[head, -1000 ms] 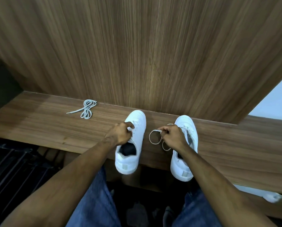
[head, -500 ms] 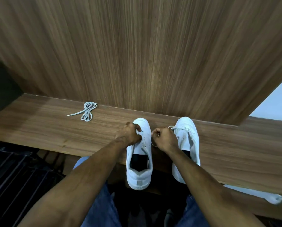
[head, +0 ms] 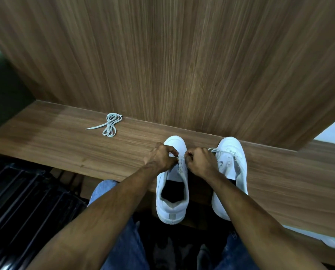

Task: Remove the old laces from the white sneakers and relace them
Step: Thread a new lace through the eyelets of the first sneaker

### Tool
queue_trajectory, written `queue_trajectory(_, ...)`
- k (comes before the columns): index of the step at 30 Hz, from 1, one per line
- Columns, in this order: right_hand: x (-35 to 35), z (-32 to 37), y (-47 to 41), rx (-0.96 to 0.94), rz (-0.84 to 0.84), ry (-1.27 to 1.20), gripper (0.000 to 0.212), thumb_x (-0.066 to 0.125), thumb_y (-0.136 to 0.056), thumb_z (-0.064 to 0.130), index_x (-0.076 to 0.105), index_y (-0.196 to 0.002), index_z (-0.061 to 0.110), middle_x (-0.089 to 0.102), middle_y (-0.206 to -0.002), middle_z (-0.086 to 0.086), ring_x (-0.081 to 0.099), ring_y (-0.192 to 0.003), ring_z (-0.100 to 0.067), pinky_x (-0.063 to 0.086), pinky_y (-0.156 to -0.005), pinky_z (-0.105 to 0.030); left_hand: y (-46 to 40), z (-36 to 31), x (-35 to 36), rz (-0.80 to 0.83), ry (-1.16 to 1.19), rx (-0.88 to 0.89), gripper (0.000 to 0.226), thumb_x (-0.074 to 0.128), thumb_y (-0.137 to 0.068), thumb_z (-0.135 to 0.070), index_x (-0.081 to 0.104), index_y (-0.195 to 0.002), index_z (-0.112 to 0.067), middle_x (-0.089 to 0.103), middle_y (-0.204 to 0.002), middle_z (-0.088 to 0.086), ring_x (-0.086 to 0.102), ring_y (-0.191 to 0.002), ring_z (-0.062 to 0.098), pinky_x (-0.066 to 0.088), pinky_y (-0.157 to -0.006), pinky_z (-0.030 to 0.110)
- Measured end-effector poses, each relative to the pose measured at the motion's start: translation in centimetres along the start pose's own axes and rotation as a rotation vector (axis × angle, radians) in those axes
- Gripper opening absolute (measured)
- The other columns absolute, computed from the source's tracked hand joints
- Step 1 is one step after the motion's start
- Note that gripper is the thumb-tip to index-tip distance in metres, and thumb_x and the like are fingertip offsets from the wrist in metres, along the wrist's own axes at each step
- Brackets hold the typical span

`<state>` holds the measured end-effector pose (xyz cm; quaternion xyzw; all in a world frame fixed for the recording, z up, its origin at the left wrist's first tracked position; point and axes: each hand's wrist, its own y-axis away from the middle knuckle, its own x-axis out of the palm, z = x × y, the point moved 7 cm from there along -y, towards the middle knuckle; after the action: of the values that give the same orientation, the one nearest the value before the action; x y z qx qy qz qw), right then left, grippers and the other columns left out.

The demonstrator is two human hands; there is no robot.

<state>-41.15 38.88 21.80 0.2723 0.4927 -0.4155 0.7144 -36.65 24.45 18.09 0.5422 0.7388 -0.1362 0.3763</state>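
head | left hand [head: 161, 157] and right hand [head: 200, 160] each grip pinched at left sneaker [head: 172, 184] eyelets; what they pinch unclear | right sneaker [head: 231, 172] just beside | both heels overhang near desk [head: 65, 145] edge | loose lace [head: 109, 126] far left, open desk between

A wooden shelf [head: 45, 141] runs across the view; a wood-grain panel [head: 172, 61] rises behind it; a black slatted rack [head: 26, 199] sits below at left. Blue jeans [head: 123, 248] fill the bottom; a pale wall [head: 332, 133] shows at right.
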Motion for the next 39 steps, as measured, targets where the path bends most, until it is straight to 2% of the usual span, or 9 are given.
queue_trajectory(6, 0.7, 0.2, -0.7, 0.004, 0.029, -0.058, 0.022, 0.051, -0.087, 0.017, 0.071, -0.094, 0.023, 0.072, -0.099, -0.001, 0.064, -0.095, -0.026, 0.040, -0.068, -0.027, 0.9, -0.9, -0.8, 0.020, -0.038, -0.043, 0.022, 0.072, -0.066, -0.034, 0.058, -0.058, -0.048, 0.057, -0.101, 0.000, 0.063, -0.092, 0.025, 0.056, -0.081, 0.044)
queue_trajectory(12, 1.2, -0.4, -0.2, 0.069, -0.022, -0.185, 0.019, 0.055, -0.089, 0.022, 0.072, -0.094, 0.026, 0.073, -0.096, 0.003, 0.066, -0.092, -0.025, 0.051, -0.072, -0.032, 0.7, -1.3, -0.6, -0.037, -0.077, -0.047, 0.016, 0.070, -0.077, -0.030, 0.060, -0.067, -0.038, 0.052, -0.116, 0.005, 0.056, -0.109, 0.028, 0.050, -0.092, 0.039)
queue_trajectory(15, 1.1, -0.5, -0.1, 0.072, -0.040, -0.203, 0.023, 0.057, -0.090, 0.028, 0.069, -0.109, 0.029, 0.071, -0.108, 0.001, 0.064, -0.101, -0.024, 0.050, -0.079, -0.032, 0.9, -1.8, -0.5, -0.024, -0.154, -0.007, 0.007, 0.060, -0.085, -0.029, 0.065, -0.082, -0.034, 0.049, -0.119, 0.007, 0.055, -0.109, 0.030, 0.047, -0.094, 0.039)
queue_trajectory(17, 1.0, -0.1, -0.2, 0.020, -0.047, -0.296, 0.028, 0.060, -0.090, 0.028, 0.066, -0.118, 0.028, 0.068, -0.112, 0.001, 0.064, -0.101, -0.021, 0.048, -0.081, -0.030, 1.0, -2.1, -0.9, 0.003, -0.156, 0.055, 0.007, 0.058, -0.085, -0.027, 0.062, -0.080, -0.031, 0.052, -0.115, 0.007, 0.058, -0.103, 0.029, 0.049, -0.092, 0.041)
queue_trajectory(23, 2.0, 1.5, -1.0, -0.051, 0.041, -0.319, 0.015, 0.065, -0.085, 0.024, 0.075, -0.097, 0.026, 0.053, -0.099, 0.006, 0.059, -0.096, -0.015, 0.050, -0.080, -0.036, 0.8, -1.3, -2.2, 0.030, 0.003, 0.126, 0.024, 0.058, -0.088, -0.014, 0.052, -0.068, -0.025, 0.062, -0.080, -0.003, 0.057, -0.065, 0.013, 0.050, -0.064, 0.031)
queue_trajectory(28, 1.8, 1.7, -1.4, -0.027, 0.035, -0.277, 0.011, 0.065, -0.084, 0.025, 0.075, -0.088, 0.024, 0.053, -0.096, 0.008, 0.059, -0.095, -0.018, 0.050, -0.078, -0.035, 1.0, -0.2, -1.5, 0.028, 0.106, 0.064, 0.017, 0.069, -0.082, -0.022, 0.053, -0.078, -0.025, 0.059, -0.079, -0.006, 0.056, -0.073, 0.014, 0.051, -0.072, 0.036)
queue_trajectory(33, 1.3, 1.3, -1.6, 0.007, 0.020, -0.280, 0.010, 0.065, -0.080, 0.020, 0.076, -0.081, 0.019, 0.065, -0.096, 0.002, 0.062, -0.091, -0.020, 0.048, -0.075, -0.029, 1.5, -0.9, -1.4, 0.108, -0.039, 0.042, 0.048, 0.079, -0.068, -0.027, 0.057, -0.109, -0.015, 0.055, -0.094, -0.004, 0.055, -0.085, 0.014, 0.047, -0.073, 0.027)
queue_trajectory(36, 1.3, 1.4, -1.6, 0.021, 0.039, -0.247, 0.009, 0.066, -0.078, 0.021, 0.074, -0.076, 0.019, 0.064, -0.093, 0.002, 0.062, -0.090, -0.023, 0.047, -0.073, -0.029, 1.2, -0.4, -1.9, 0.108, -0.014, -0.020, 0.036, 0.074, -0.071, -0.020, 0.065, -0.105, -0.014, 0.065, -0.095, -0.002, 0.062, -0.087, 0.015, 0.051, -0.076, 0.025)
queue_trajectory(39, 1.1, 2.1, -1.5, 0.002, 0.045, -0.166, 0.009, 0.065, -0.078, 0.023, 0.074, -0.078, 0.021, 0.064, -0.099, 0.000, 0.062, -0.095, -0.023, 0.049, -0.078, -0.030, 1.3, 0.9, -2.1, 0.080, 0.211, -0.097, 0.020, 0.071, -0.078, -0.008, 0.073, -0.098, -0.008, 0.070, -0.084, 0.001, 0.065, -0.076, 0.011, 0.054, -0.070, 0.024)
